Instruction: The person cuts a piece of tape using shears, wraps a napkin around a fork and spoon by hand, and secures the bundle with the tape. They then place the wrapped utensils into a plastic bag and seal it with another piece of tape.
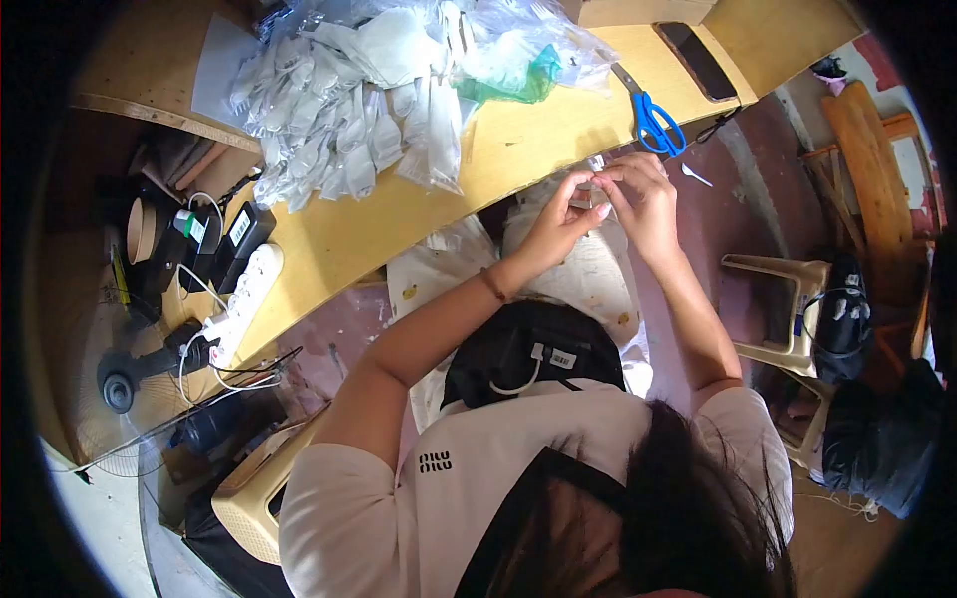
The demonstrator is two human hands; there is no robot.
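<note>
My left hand [566, 221] and my right hand [646, 204] meet above my lap, close to the table's front edge. Both sets of fingers are closed in a pinch, fingertips nearly touching. Something small, whitish and partly see-through shows between them; the fingers cover most of it, so its kind cannot be made out. On the table beyond lies a large heap of white plastic cutlery in clear sleeves [349, 110]. Blue-handled scissors [656, 125] rest at the table edge, just past my right hand.
A phone [695, 62] lies at the back right, and green plastic film [523, 82] by the heap. Left are a power strip [249, 294] with cables and a fan [120, 389]. A white plastic spoon [696, 176] is on the floor. Plastic stools [788, 309] stand at right.
</note>
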